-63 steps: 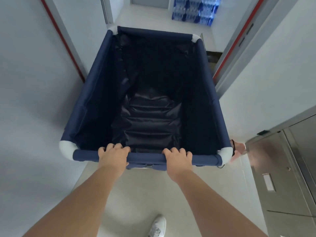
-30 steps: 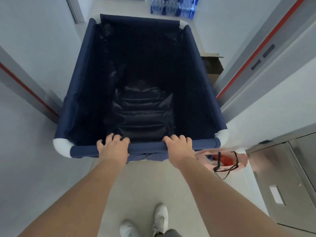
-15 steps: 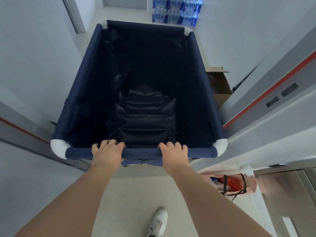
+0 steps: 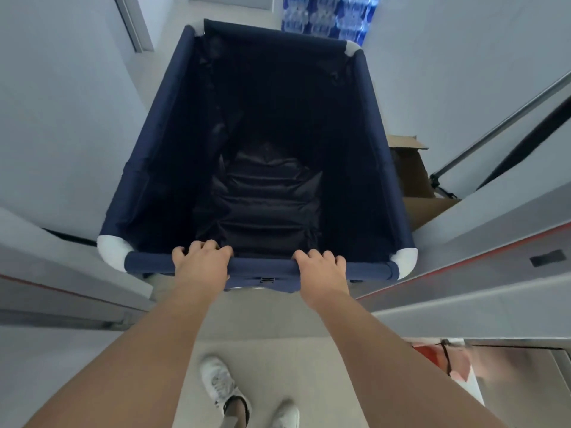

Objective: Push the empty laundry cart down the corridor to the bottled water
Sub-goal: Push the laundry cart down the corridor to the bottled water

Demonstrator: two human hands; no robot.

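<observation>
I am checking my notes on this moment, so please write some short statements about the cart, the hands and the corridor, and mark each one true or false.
1. Both hands grip the near rail of the laundry cart: left hand, right hand. True.
2. The cart is full of folded towels. False: only its dark liner shows inside.
3. The bottled water is stacked beyond the far end of the cart. True.
4. A cardboard box stands left of the cart. False: it stands on the right side.
5. The person wears white shoes. True.

Cart navy cloth; liner glossy black.
</observation>
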